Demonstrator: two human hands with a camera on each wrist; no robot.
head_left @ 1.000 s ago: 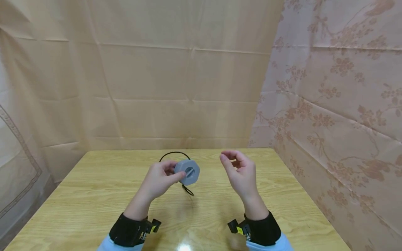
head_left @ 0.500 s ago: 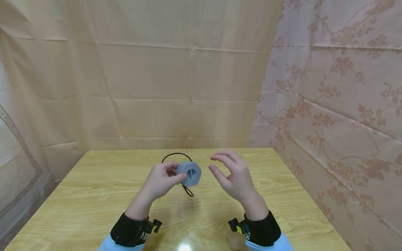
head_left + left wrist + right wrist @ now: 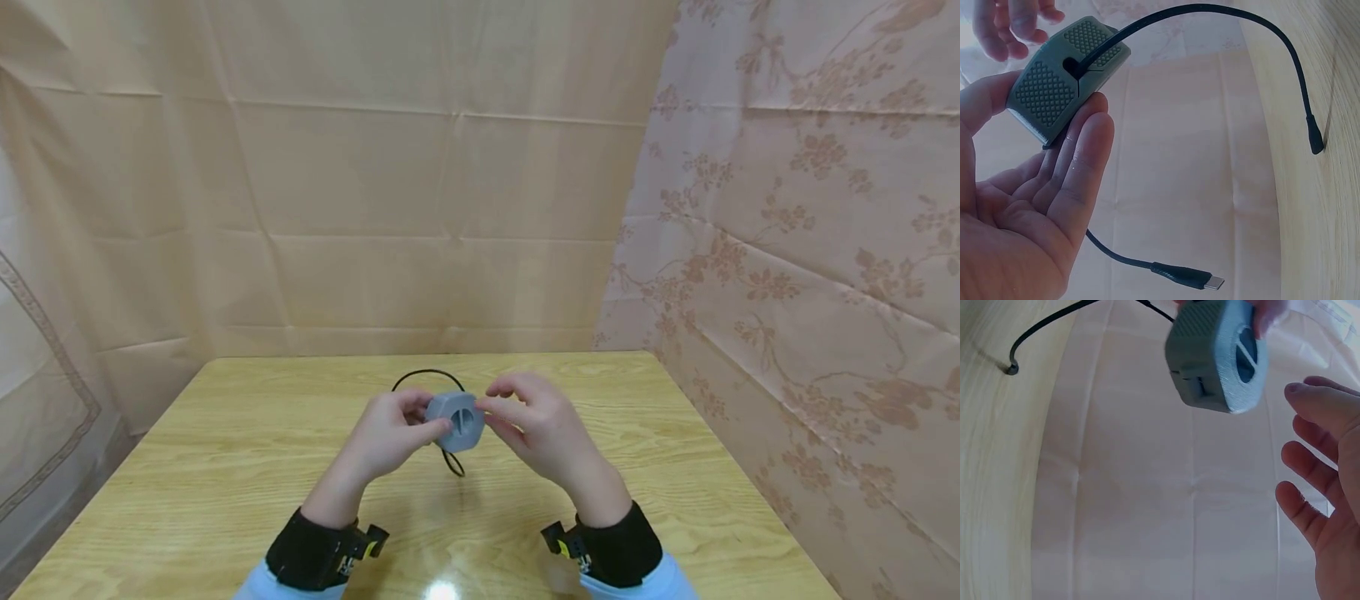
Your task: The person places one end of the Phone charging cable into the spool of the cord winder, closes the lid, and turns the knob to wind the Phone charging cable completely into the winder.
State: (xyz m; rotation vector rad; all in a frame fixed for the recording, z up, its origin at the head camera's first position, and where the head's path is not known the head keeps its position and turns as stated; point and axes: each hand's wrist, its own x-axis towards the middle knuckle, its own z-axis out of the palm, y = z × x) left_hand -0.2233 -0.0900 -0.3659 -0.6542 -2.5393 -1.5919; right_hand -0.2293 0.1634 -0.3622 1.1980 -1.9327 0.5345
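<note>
My left hand holds a grey-blue hexagonal cable winder above the table, thumb on its front face and fingers behind. That face has a round recess crossed by a bar; the edges have knurled patches in the left wrist view. A black cable leaves a slot in the winder's edge. One end is a USB-C plug; the other end hangs near the wood. My right hand is at the winder's right edge in the head view, fingers loosely bent. The right wrist view shows a gap between those fingers and the winder.
The wooden table lies under both hands. A plain beige cloth hangs behind it, and a flower-patterned cloth hangs along the right side. Black bands with small cameras sit on both wrists.
My right hand has moved left to the winder's edge, its fingers spreading first. The winder has shifted slightly right and down in my left hand and turned a little.
</note>
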